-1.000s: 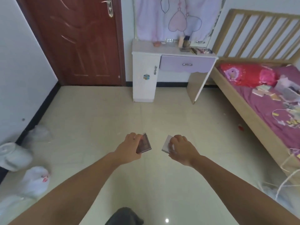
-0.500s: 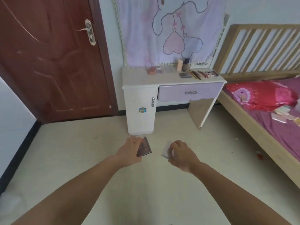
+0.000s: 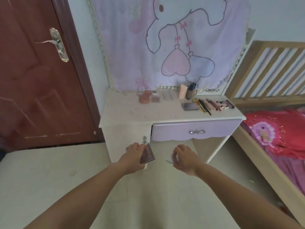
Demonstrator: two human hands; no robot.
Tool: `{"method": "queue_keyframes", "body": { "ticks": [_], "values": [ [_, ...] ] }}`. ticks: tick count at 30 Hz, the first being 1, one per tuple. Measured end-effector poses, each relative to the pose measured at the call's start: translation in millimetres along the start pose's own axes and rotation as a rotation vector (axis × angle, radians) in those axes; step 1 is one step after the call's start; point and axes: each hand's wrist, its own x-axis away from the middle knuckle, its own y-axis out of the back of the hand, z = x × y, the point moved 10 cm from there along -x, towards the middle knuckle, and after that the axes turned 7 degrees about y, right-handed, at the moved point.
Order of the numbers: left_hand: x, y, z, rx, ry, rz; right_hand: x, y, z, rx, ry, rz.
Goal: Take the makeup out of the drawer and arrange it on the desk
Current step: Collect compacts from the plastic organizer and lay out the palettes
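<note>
My left hand [image 3: 133, 157] grips a flat dark reddish-brown makeup palette [image 3: 147, 154], held out in front of the white desk [image 3: 125, 113]. My right hand [image 3: 185, 157] grips a pale flat compact [image 3: 171, 160], mostly hidden by the fingers. The purple drawer [image 3: 196, 130] with a bow-shaped silver handle is closed. On the desk top lie a row of lipsticks and pencils [image 3: 214, 104], a dark compact [image 3: 190, 106], two upright bottles [image 3: 188, 91] and orange and pink cases [image 3: 146, 97].
A dark red door [image 3: 38, 76] stands at the left. A wooden bed [image 3: 270, 142] with a red pillow and purple sheet runs along the right. A lilac cartoon cloth [image 3: 166, 40] hangs over the desk. The desk's cabinet door [image 3: 127, 142] is shut.
I have walked toward the desk, which now looms much larger and closer. Both hands keep holding their items, now level with the drawer front.
</note>
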Motion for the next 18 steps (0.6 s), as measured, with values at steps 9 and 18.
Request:
{"method": "queue_keyframes", "body": {
  "ticks": [9, 18],
  "values": [
    [-195, 6, 10, 0.037, -0.016, 0.071, -170, 23, -100, -0.007, 0.047, 0.063],
    [-361, 7, 12, 0.003, -0.068, 0.23, -307, 32, -188, -0.031, -0.022, 0.086]
  ]
}}
